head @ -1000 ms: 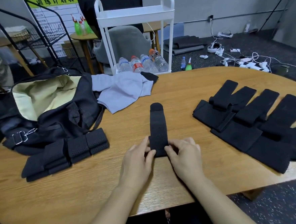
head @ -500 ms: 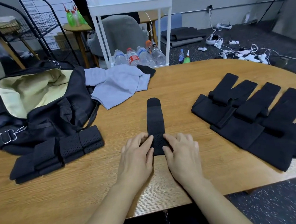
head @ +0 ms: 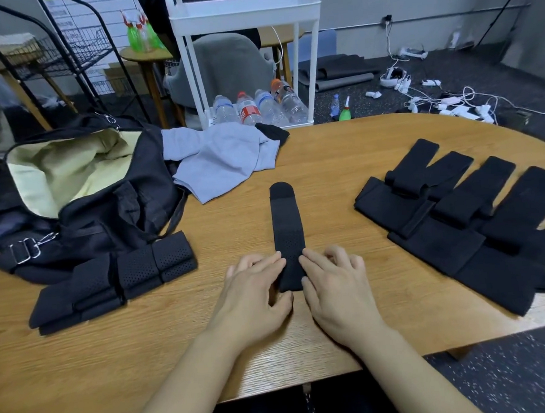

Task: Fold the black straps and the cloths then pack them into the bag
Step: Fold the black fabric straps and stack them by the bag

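Both hands, left hand [head: 254, 291] and right hand [head: 338, 287], lie flat with fingers pressing the strap [head: 288, 237] sides, so they should fold it evenly.

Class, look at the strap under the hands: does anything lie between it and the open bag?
Yes. The folded straps lie on the table left of the strap, just before the bag.

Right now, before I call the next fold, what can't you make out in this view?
- Bag contents: head view, its floor hidden by the near wall and cream lining.
- Strap near end: partly covered by left hand and right hand.
- Unfolded strap pile: overlapping, cut by the right edge; count unclear.
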Demonstrator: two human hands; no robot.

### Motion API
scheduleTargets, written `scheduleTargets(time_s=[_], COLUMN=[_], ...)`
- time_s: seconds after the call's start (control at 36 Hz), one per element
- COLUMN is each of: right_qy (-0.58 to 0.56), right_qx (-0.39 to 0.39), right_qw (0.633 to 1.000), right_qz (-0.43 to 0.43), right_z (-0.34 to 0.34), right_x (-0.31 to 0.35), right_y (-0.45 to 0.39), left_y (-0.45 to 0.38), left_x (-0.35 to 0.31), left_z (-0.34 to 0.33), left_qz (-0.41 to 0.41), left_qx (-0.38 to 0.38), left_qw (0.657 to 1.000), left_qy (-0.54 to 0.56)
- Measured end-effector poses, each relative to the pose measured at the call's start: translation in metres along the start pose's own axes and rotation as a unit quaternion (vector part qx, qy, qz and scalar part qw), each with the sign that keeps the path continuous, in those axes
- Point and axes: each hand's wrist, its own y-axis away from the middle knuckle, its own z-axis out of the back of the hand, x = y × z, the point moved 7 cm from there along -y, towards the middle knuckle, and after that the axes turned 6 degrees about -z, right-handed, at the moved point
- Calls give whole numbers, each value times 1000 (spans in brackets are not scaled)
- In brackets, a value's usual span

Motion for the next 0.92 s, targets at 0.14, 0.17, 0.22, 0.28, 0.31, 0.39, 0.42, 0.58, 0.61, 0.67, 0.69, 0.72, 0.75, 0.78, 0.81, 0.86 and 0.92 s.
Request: scheduleTargets(time_s=[0.14,0.17,0.22,0.28,0.31,0.39,0.42,0.58,0.61,0.67,0.69,0.72,0.75,0.78,0.81,0.86,0.92], right_qy=[-28,-28,-27,-26,-25,-57,-79,-154,-153,-136,-130,-127,-126,-124,-119,-96,-68], right_qx=[24,22,13,-4,-16,-55,-68,-42,-37,-27,-26,-33,-45,-56,-66,-78,-87], right_qw=[999,999,999,999,999,997,994,976,976,979,979,980,979,979,978,981,984], right_qz=[24,27,31,32,29,-14,-34,-148,-151,-152,-152,-152,-153,-155,-156,-149,-137], right_z=[13,16,19,21,22,30,32,20,18,16,16,18,20,22,24,26,27], right_x=[-1,-1,0,0,-1,-3,-5,-15,-16,-15,-15,-14,-13,-11,-10,-7,-5], right_y=[20,24,31,36,38,36,34,21,19,14,12,11,10,10,9,7,5], left_y=[13,17,23,28,30,32,32,23,22,20,20,19,17,16,14,10,6], left_x=[-7,-10,-15,-15,-15,-13,-13,-14,-12,-10,-9,-8,-8,-8,-8,-7,-7], left_z=[3,3,3,1,0,1,2,11,11,10,11,11,12,12,13,13,13], left_qz=[-34,-43,-62,-61,-54,-13,9,77,89,112,121,128,132,137,142,151,150], left_qx=[-2,-6,-16,-28,-39,-93,-103,-160,-164,-166,-168,-171,-175,-176,-174,-164,-153], left_qw=[999,998,997,997,997,994,993,980,977,973,971,970,968,968,968,970,973], left_qy=[28,33,37,36,37,49,57,94,103,113,116,119,120,117,112,99,82])
